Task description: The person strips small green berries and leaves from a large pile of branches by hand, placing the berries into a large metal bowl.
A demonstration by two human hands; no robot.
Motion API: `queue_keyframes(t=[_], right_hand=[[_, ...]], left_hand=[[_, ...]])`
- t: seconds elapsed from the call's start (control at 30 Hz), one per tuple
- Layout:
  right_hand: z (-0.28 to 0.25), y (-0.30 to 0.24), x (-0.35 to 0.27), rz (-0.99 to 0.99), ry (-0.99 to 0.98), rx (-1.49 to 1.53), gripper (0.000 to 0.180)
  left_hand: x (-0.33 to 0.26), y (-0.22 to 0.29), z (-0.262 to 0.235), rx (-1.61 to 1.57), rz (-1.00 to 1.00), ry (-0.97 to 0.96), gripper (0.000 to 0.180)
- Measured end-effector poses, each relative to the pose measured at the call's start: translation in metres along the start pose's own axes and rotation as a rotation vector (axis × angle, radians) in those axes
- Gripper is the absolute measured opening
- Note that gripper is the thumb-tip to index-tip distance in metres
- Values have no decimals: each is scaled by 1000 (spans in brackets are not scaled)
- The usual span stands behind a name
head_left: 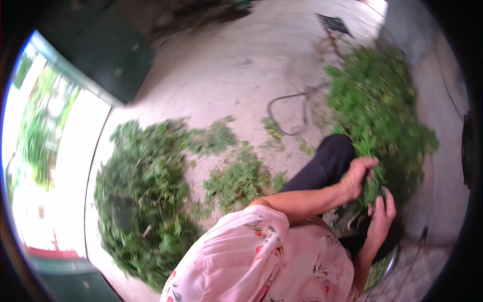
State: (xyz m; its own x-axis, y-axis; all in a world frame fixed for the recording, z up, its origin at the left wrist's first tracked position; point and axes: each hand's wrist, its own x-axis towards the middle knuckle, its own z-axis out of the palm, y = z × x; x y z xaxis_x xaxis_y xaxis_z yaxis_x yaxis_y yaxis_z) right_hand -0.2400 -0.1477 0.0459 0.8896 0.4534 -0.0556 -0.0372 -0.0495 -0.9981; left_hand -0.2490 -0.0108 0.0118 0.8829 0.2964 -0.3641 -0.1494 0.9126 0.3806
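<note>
Two hands [356, 176] [383, 214], one green bunch [372, 188]

You get strong daylight from the opening [70, 151] on your left, its view blown out nearly white. The floor [226, 70] looks pale, the dark green panel [110, 60] dim. Blur smears the leafy heap [377, 95] on your right, and your fisheye view bends straight edges toward a black rim.

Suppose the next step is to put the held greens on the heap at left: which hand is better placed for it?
Probably the left hand: it grips the bunch of greens and is nearer to the left heap. The right hand is farther right, at the bunch's lower end.
</note>
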Motion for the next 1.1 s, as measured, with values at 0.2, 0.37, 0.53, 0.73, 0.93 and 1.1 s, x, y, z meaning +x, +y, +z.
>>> queue_keyframes(t=[0.2,0.37,0.53,0.73,0.93,1.1], right_hand=[[1,23,29,-131,-96,-37,27],[8,6,47,-125,-208,-114,29],[18,-6,38,-90,-226,-79,32],[13,4,37,-228,-149,-263,27],[-4,1,29,-189,-57,-251,21],[-6,12,45,107,-70,211,22]], left_hand=[[-25,9,-12,154,346,9,18],[-31,-6,-32,473,382,-58,36],[-49,-1,-43,580,397,-218,33],[-65,2,-37,582,432,-182,16],[-43,-17,-31,629,434,-266,15],[-42,2,-37,503,20,-143,17]])
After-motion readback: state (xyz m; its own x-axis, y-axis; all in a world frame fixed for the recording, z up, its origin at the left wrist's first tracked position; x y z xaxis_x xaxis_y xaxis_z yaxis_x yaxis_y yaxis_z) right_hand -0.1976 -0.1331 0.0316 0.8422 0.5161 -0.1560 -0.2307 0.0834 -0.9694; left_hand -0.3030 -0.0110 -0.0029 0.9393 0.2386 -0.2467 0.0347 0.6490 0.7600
